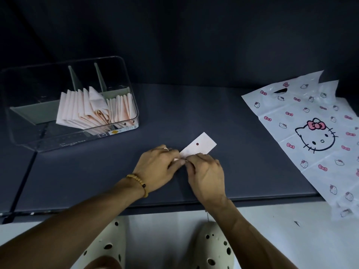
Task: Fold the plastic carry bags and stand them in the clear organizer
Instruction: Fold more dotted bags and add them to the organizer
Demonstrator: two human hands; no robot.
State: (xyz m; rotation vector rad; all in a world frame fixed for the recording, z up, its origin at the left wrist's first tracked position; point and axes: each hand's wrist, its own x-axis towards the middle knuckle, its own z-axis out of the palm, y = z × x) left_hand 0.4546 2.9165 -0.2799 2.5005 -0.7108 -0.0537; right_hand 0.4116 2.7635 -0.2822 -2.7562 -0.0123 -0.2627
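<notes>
On the dark worktop point(242, 152), both hands meet at the near end of a folded bag strip point(200, 146), left hand point(158, 167) and right hand point(206, 173) fingers pinched on it mid-fold. Next, I judge, the strip needs folding up tight, then standing among the folded bags point(93, 109) in the clear organizer point(29, 140) far left; flat bags point(303, 133) wait far right.

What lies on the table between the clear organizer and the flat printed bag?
In the head view, the folded strip, pinched by left hand and right hand; otherwise bare dark table.

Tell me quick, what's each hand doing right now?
Left hand: closed, pinching the near end of the folded bag strip.
Right hand: closed, pinching the same end of the strip.
</notes>
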